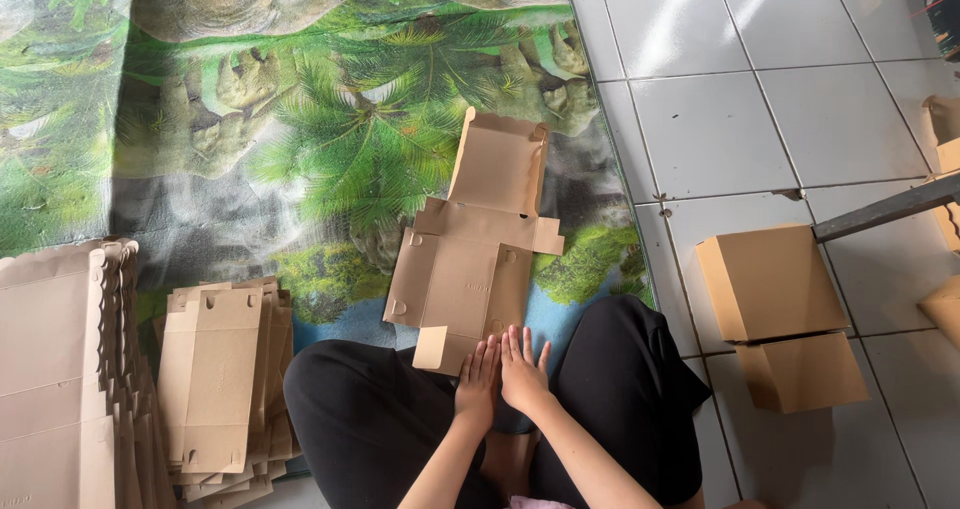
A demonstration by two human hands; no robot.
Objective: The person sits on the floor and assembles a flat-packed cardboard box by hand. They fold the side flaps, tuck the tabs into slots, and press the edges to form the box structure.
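Resting side by side, my left hand and my right hand lie flat with fingers straight and only a little spread, pinching nothing. Both press palm-down on the near end of the flat cardboard box blank, which lies unfolded on the printed mat straight ahead of my fingertips.

Its long axis runs away from me, tilting slightly to the right as it goes. The far flap stands partly raised at the end farthest from my hands; the side panels lie out to either side of my fingers, and a small tab sits just left of my left hand. I judge the two hands about equally near the blank, the left one closer to that tab, the right one closer to the panel edge on the right.

My crossed legs frame both wrists, so room toward me is tight. Ahead and beyond the raised flap the mat gives open room. To the left of my left hand, past my knee, two stacks of flat blanks lie close, with a taller pile beyond them. To the right of my right hand, past the mat's edge on the tiled floor, two folded boxes sit well apart from the grip, and a dark bar slants above them.
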